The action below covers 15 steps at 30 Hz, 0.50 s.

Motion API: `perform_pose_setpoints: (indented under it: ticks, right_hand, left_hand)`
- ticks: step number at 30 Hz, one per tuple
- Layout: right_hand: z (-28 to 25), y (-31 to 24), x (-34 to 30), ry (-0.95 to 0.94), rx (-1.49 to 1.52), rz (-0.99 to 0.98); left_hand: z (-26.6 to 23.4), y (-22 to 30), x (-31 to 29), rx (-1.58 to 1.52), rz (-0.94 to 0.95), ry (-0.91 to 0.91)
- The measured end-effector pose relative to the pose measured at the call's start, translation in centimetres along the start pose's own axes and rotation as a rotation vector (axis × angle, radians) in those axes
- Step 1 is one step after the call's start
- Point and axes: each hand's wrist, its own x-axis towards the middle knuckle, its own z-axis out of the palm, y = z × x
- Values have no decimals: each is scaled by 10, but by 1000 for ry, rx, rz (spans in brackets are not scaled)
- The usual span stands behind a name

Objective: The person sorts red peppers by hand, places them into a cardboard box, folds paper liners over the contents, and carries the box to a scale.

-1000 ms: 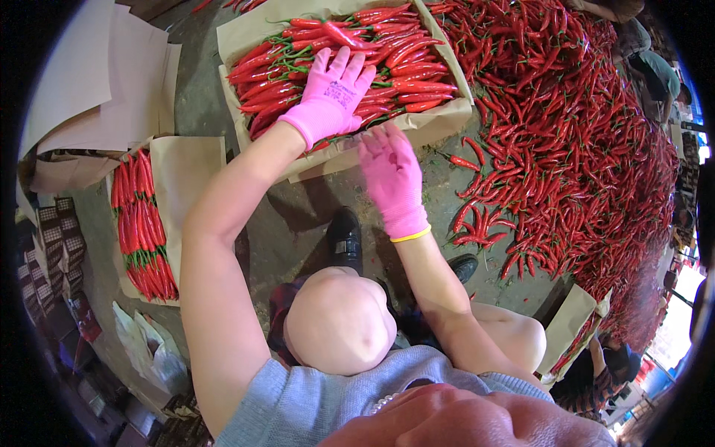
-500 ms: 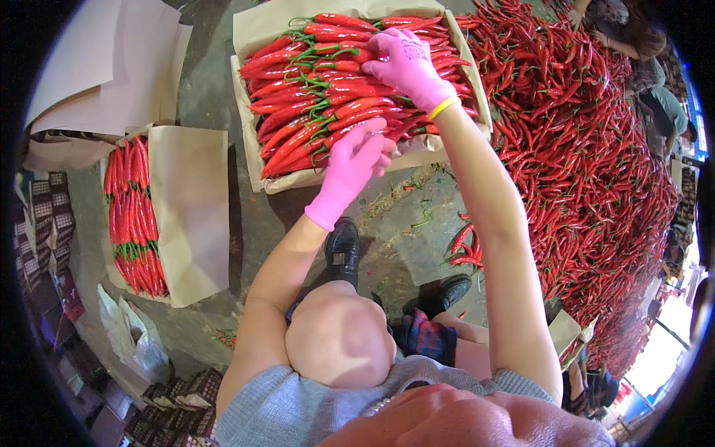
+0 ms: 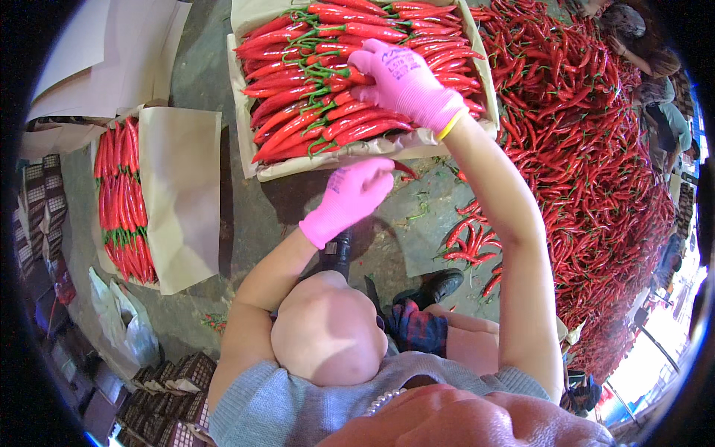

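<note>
My left hand (image 3: 348, 195), in a pink glove, is closed just in front of the box; a red chili pepper (image 3: 404, 170) pokes out past its fingers. Over the middle of the paper-lined box (image 3: 298, 168) my right hand (image 3: 406, 80), gloved in pink too, has thumb and fingers pinched around a red chili (image 3: 360, 76) lying among the others. Rows of red chilies (image 3: 287, 119) fill the box, their green stems meeting along the middle. My right palm hides part of the rows.
A large heap of loose chilies (image 3: 588, 194) spreads along the right, with a few strays (image 3: 471, 242) near my foot. At left stands another packed box with a brown paper flap (image 3: 182, 201). Plastic bags (image 3: 126, 320) and stacked crates (image 3: 175, 387) are lower left. Other people (image 3: 648, 59) work at far right.
My left hand has drawn back from the box's front rows toward me, now with a chili in it. My right hand has shifted slightly down and closed around a chili in the rows.
</note>
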Motion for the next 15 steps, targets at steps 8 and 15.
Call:
perform_pose_setpoints:
  ticks: [8,15]
  right_hand:
    - [-57,-20,-54,85,363,3]
    - [-5,-13,-91,159,110,35]
  left_hand:
    - [-35,12,-1,-366,-302,53]
    - [-29,12,-4,-473,-359,58]
